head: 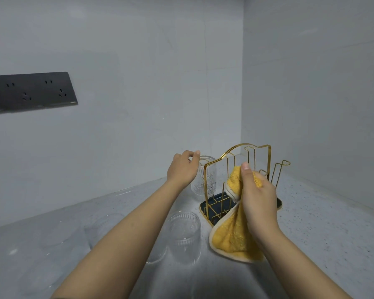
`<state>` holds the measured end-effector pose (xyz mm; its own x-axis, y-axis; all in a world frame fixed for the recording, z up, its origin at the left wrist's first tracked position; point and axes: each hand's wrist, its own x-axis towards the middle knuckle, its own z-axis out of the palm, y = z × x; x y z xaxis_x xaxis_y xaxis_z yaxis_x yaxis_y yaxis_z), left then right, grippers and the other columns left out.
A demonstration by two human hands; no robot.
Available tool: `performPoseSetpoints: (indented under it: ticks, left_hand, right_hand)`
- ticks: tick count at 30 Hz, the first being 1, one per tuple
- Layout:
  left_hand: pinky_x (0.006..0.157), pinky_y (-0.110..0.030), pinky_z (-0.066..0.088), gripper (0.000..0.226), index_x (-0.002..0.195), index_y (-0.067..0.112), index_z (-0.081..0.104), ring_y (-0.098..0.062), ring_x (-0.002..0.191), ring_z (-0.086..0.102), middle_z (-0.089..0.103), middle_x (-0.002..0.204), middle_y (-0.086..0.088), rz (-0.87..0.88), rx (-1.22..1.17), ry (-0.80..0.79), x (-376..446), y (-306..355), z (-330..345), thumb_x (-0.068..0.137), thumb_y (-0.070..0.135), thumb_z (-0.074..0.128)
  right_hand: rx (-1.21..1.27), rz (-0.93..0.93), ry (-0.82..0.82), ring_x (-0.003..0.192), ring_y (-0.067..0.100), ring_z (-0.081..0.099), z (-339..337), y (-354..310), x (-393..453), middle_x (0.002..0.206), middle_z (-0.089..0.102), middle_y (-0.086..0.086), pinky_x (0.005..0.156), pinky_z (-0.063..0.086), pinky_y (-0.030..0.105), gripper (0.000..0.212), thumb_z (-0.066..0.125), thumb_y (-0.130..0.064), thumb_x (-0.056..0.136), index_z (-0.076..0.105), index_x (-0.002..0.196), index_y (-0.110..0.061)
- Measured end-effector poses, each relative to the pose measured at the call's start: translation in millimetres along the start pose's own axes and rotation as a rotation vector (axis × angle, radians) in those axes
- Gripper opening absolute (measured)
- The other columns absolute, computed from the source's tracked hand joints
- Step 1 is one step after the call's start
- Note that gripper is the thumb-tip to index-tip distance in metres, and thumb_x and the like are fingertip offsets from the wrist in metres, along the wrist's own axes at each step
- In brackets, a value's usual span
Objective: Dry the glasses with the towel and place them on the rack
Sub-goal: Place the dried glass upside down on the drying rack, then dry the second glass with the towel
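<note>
Grey walls frame a speckled worktop (311, 223) where a left hand (183, 169), arm outstretched, holds an upturned glass (203, 178) on the gold rack (238, 175). Beside it, the right hand (257, 190) grips a yellow towel (231, 236); another glass (185, 231) stands nearby.

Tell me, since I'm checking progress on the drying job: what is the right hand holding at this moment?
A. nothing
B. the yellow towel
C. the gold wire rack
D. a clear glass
B: the right hand grips the bunched yellow towel in front of the gold wire rack, while the left hand is at an upside-down glass on the rack's left side.
</note>
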<state>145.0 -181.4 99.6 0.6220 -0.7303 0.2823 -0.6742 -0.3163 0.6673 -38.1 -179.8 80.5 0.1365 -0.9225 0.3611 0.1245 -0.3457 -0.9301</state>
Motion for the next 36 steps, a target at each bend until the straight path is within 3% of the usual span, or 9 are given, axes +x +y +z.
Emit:
performPoseSetpoints:
  ticks: [6,9,13,17,20,25,29,32,36]
  left_hand:
    - [0.090,-0.038,0.043,0.043,0.108,0.015,0.062,-0.030,0.110,0.058,0.064,0.105,-0.006,0.022,-0.004,-0.063,-72,-1,-28,0.101,0.049,0.037]
    - [0.104,-0.039,0.024,0.051,0.123,0.023,0.062,-0.021,0.127,0.051,0.064,0.126,0.003,0.046,0.287,-0.193,-106,-6,-39,0.096,0.060,0.039]
    - [0.118,-0.055,-0.004,0.087,0.151,0.016,0.035,-0.023,0.146,0.031,0.040,0.156,-0.002,0.013,0.550,-0.420,-130,-16,-48,0.087,0.075,0.040]
    - [0.116,-0.059,-0.009,0.094,0.156,0.021,0.020,-0.025,0.148,0.025,0.034,0.158,-0.006,0.027,0.644,-0.509,-138,-26,-48,0.083,0.069,0.056]
    - [0.117,-0.058,-0.009,0.094,0.154,0.023,0.022,-0.027,0.146,0.028,0.038,0.153,-0.009,0.050,0.641,-0.460,-140,-31,-45,0.081,0.062,0.065]
    - [0.120,-0.050,-0.003,0.088,0.146,0.021,0.039,-0.021,0.134,0.045,0.054,0.136,-0.004,0.014,0.357,-0.338,-145,-34,-45,0.074,0.050,0.079]
    - [0.109,-0.034,0.034,0.084,0.141,0.024,0.044,-0.018,0.125,0.049,0.053,0.123,0.002,-0.028,-0.133,-0.201,-160,-31,-54,0.069,0.032,0.087]
    - [0.101,-0.030,0.045,0.094,0.141,0.026,0.044,-0.015,0.114,0.059,0.056,0.117,0.002,-0.065,-0.514,-0.176,-179,-29,-59,0.059,0.030,0.090]
    - [0.089,-0.017,0.049,0.081,0.137,0.014,0.050,-0.002,0.113,0.059,0.060,0.130,-0.005,-0.162,-0.858,0.003,-205,-28,-45,0.067,0.027,0.089]
  right_hand:
    - [-0.007,0.050,-0.044,0.059,0.017,0.047,-8,-9,-33,0.062,0.046,0.006,0.059,0.038,0.031,0.050,0.042,-0.051,0.092,0.047,0.062,-0.012]
    - [0.010,0.106,-0.060,0.059,0.013,0.044,-11,-10,-53,0.059,0.044,-0.002,0.057,0.036,0.027,0.046,0.041,-0.048,0.094,0.041,0.056,-0.021]
    - [0.038,0.172,-0.080,0.072,0.013,0.053,-15,-5,-67,0.072,0.057,-0.002,0.060,0.039,0.025,0.040,0.041,-0.048,0.094,0.057,0.069,-0.022]
    - [0.064,0.269,-0.106,0.078,0.006,0.054,-17,-2,-74,0.086,0.061,-0.005,0.063,0.041,0.023,0.034,0.040,-0.050,0.094,0.062,0.086,-0.025]
    - [0.101,0.354,-0.123,0.091,0.011,0.054,-18,-1,-80,0.103,0.060,-0.003,0.080,0.040,0.027,0.037,0.040,-0.049,0.094,0.062,0.105,-0.021]
    - [0.157,0.442,-0.160,0.122,0.021,0.048,-21,-4,-89,0.135,0.051,0.003,0.090,0.037,0.030,0.050,0.038,-0.047,0.096,0.043,0.137,-0.019]
    - [0.244,0.469,-0.172,0.123,0.022,0.048,-20,-2,-95,0.138,0.049,0.001,0.099,0.039,0.034,0.053,0.041,-0.051,0.093,0.039,0.140,-0.026]
    - [0.279,0.401,-0.243,0.125,0.017,0.047,-12,-6,-111,0.139,0.048,-0.006,0.107,0.037,0.043,0.051,0.043,-0.053,0.091,0.040,0.138,-0.032]
    - [0.242,0.260,-0.371,0.121,0.002,0.041,-5,-20,-144,0.128,0.044,-0.021,0.099,0.031,0.024,0.043,0.038,-0.043,0.096,0.037,0.138,-0.036]
